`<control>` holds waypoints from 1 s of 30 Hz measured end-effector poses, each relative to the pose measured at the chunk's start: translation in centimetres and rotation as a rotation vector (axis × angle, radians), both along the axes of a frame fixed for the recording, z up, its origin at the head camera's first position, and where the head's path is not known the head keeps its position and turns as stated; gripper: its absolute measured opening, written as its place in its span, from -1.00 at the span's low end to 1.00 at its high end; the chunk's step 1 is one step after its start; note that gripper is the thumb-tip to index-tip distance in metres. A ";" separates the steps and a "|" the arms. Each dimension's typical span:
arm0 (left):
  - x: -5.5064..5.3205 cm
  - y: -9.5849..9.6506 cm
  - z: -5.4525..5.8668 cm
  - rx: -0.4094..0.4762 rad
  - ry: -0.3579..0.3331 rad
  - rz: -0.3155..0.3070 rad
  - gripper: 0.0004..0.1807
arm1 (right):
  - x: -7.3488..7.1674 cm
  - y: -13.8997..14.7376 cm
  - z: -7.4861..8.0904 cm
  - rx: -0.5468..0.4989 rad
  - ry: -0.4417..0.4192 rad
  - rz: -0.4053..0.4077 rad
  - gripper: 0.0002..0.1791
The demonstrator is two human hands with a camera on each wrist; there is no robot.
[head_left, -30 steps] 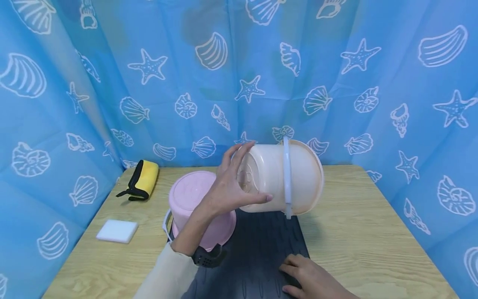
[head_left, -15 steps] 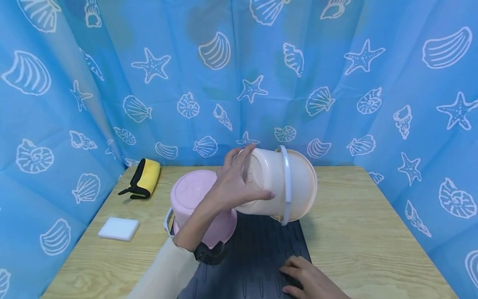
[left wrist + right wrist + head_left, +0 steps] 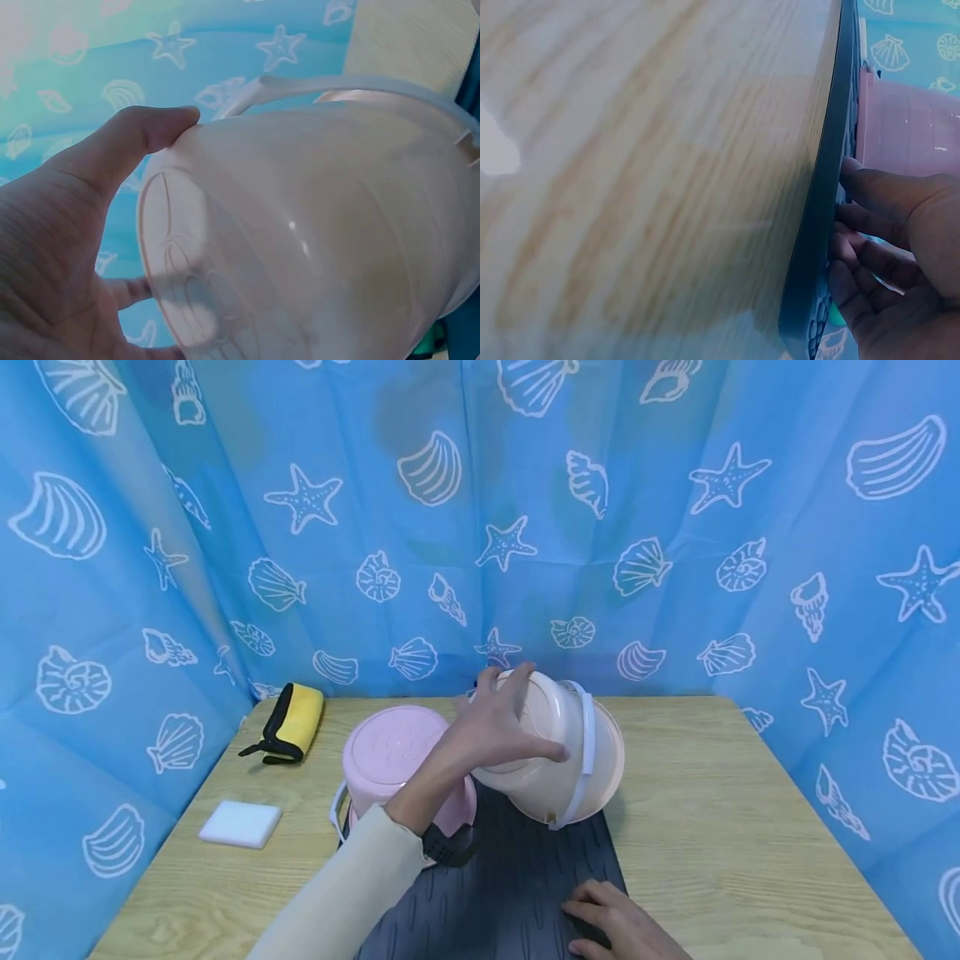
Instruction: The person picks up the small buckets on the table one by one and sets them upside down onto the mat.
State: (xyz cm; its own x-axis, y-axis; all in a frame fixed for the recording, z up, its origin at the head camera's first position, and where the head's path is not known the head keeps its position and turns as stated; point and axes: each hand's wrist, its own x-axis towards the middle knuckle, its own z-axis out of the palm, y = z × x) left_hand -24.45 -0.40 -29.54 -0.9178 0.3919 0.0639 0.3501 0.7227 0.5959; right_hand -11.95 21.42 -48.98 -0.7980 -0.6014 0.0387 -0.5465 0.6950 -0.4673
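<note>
My left hand (image 3: 491,722) grips a cream plastic bucket (image 3: 551,768) round its base end, thumb on one side and fingers on the other. The bucket is tilted, its rim pointing down to the right, with a pale handle (image 3: 588,739) across its side. In the left wrist view the thumb presses the wall of the bucket (image 3: 322,217) near the bottom. A pink bucket (image 3: 390,747) stands upside down on a black ribbed mat (image 3: 487,893), partly behind my left forearm. My right hand (image 3: 618,920) rests its fingertips on the mat's right side, fingers loosely bent.
On the wooden table (image 3: 720,827), at the left, lie a white sponge block (image 3: 240,824) and a folded yellow cloth-like item (image 3: 296,722) with black edging. A blue shell-patterned curtain (image 3: 465,510) hangs behind and at both sides.
The cream bucket has come down toward the mat and its rim has turned further downward, my left hand still gripping its base. My right hand stays nearly in place.
</note>
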 end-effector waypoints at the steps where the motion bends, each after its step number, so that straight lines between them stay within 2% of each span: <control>1: -0.1 0.1 0.0 -0.017 -0.006 -0.004 0.24 | 0.0 0.0 0.0 -0.003 0.005 0.002 -0.59; 5: -0.6 0.9 -0.1 -0.112 -0.053 -0.003 0.24 | -0.1 0.1 -0.1 0.002 -0.017 -0.007 -0.57; 9: -1.0 2.1 -0.3 -0.263 -0.102 -0.002 0.25 | 0.0 0.1 -0.1 0.023 -0.105 -0.031 -0.49; 13: -1.3 3.0 -0.3 -0.362 -0.096 0.007 0.26 | 0.0 0.0 -0.1 0.027 -0.146 -0.046 -0.48; 18: -1.7 3.4 -0.2 -0.417 -0.127 0.030 0.27 | -0.3 0.0 -0.1 0.018 -0.097 -0.017 -0.52; 22: -1.9 3.6 -0.1 -0.454 -0.160 0.031 0.26 | -0.2 0.1 -0.2 0.013 -0.094 -0.011 -0.52; 30: -2.2 4.0 -0.1 -0.485 -0.127 0.043 0.24 | -0.2 0.0 -0.2 0.016 -0.060 -0.007 -0.53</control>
State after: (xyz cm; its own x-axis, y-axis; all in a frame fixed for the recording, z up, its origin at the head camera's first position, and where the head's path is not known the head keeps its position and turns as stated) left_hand -26.69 3.63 -29.61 -0.9224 0.3104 -0.2296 0.2605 0.9393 0.2235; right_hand -12.17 21.47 -49.21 -0.8030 -0.5957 -0.0186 -0.5127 0.7064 -0.4880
